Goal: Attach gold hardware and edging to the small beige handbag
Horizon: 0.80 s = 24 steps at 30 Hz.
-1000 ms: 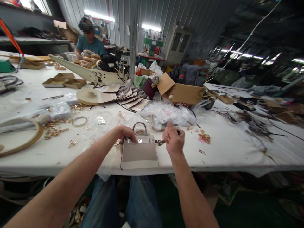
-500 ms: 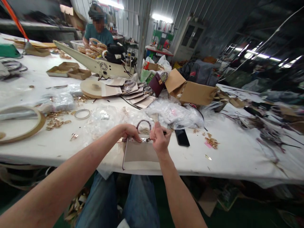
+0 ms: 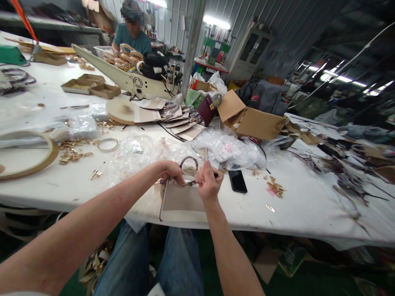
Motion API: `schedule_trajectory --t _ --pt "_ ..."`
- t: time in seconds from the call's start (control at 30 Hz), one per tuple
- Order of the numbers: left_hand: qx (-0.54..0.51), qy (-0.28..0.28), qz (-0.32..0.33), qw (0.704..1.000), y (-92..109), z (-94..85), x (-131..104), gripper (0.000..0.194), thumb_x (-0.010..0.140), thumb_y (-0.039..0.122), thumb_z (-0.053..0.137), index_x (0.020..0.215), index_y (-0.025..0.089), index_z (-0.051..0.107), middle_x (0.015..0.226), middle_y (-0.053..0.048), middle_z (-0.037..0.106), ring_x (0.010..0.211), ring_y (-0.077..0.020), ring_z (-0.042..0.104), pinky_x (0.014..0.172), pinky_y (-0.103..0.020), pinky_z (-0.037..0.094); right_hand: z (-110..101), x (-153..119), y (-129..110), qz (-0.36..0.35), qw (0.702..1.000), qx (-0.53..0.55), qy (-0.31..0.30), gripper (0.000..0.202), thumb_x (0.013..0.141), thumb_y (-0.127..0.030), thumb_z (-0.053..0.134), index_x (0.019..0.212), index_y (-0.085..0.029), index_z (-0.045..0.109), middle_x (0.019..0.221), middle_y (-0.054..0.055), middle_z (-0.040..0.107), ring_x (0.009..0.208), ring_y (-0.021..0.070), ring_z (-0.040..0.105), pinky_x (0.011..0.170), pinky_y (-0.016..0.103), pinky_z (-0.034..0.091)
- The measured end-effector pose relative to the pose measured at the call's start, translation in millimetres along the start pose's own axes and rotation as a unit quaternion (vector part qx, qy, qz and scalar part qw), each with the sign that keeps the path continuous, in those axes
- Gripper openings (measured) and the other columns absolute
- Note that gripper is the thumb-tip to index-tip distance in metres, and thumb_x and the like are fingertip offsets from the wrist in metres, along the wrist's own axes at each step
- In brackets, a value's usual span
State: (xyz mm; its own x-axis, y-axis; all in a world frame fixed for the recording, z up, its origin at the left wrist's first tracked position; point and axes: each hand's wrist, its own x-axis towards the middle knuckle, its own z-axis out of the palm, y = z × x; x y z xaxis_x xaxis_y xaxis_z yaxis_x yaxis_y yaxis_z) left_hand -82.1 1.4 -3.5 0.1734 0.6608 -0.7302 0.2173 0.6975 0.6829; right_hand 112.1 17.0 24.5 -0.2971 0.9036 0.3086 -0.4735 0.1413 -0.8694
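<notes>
Head view | handbag (image 3: 182,201) flat — handle away | left hand (image 3: 170,170), right hand (image 3: 208,183) pinching its top edge

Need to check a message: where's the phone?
The phone lies flat on the table, just right of the right hand and the bag.

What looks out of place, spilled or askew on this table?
Small gold fittings lie scattered loose left of the hands, with another little pile right of the phone. The cardboard box lies tipped on its side, flap open. The handbag under both hands sits flat and looks undamaged.
</notes>
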Motion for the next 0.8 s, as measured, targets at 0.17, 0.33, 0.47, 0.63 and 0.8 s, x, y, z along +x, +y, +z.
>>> schedule_trajectory --t 0.17,0.33,0.47,0.63,0.8 --pt "0.019 0.026 -0.003 0.999 4 4.8 -10 0.053 0.052 0.036 0.111 0.089 0.022 0.076 0.073 -0.001 0.074 0.065 -0.0209 0.067 0.055 -0.029 0.056 1 -2 0 0.004 0.998 -0.066 -0.017 0.078 0.107 -0.072 0.079 0.055 -0.026 0.042 0.050 -0.007 0.038 0.046 0.0096 0.032 0.048 0.032 0.025" --pt "0.024 0.035 -0.012 0.999 10 8.5 -21 0.047 0.055 0.034 0.109 0.086 0.021 0.076 0.071 -0.002 0.073 0.060 -0.0190 0.064 0.052 -0.028 0.054 0 1 0 0.012 0.998 -0.048 -0.030 0.078 0.105 -0.074 0.080 0.055 -0.026 0.044 0.050 -0.006 0.039 0.047 0.0099 0.033 0.049 0.033 0.024" --pt "0.022 0.048 -0.002 0.999 10 14.0 -28 0.041 0.059 0.023 0.102 0.094 0.020 0.080 0.073 0.001 0.074 0.059 -0.0143 0.061 0.053 -0.023 0.050 -3 2 -2 0.019 0.998 -0.036 -0.041 0.077 0.107 -0.071 0.079 0.055 -0.025 0.045 0.050 -0.006 0.040 0.046 0.0098 0.033 0.049 0.032 0.024" --pt "0.014 0.060 0.021 0.998 1 20.2 -29 0.039 0.060 0.022 0.098 0.096 0.017 0.082 0.076 0.000 0.076 0.063 -0.0149 0.063 0.056 -0.023 0.052 -6 -7 -8 0.007 0.996 -0.062 -0.058 0.078 0.108 -0.072 0.077 0.055 -0.025 0.043 0.050 -0.006 0.038 0.048 0.0097 0.032 0.049 0.032 0.024" --pt "0.002 0.053 0.037 0.998 -4 24.6 -24 0.038 0.055 0.023 0.101 0.088 0.017 0.082 0.075 -0.001 0.075 0.062 -0.0144 0.062 0.053 -0.023 0.051 -10 -13 -16 0.005 0.995 -0.080 -0.063 0.080 0.105 -0.079 0.076 0.055 -0.026 0.043 0.050 -0.005 0.038 0.048 0.0109 0.033 0.047 0.031 0.027"
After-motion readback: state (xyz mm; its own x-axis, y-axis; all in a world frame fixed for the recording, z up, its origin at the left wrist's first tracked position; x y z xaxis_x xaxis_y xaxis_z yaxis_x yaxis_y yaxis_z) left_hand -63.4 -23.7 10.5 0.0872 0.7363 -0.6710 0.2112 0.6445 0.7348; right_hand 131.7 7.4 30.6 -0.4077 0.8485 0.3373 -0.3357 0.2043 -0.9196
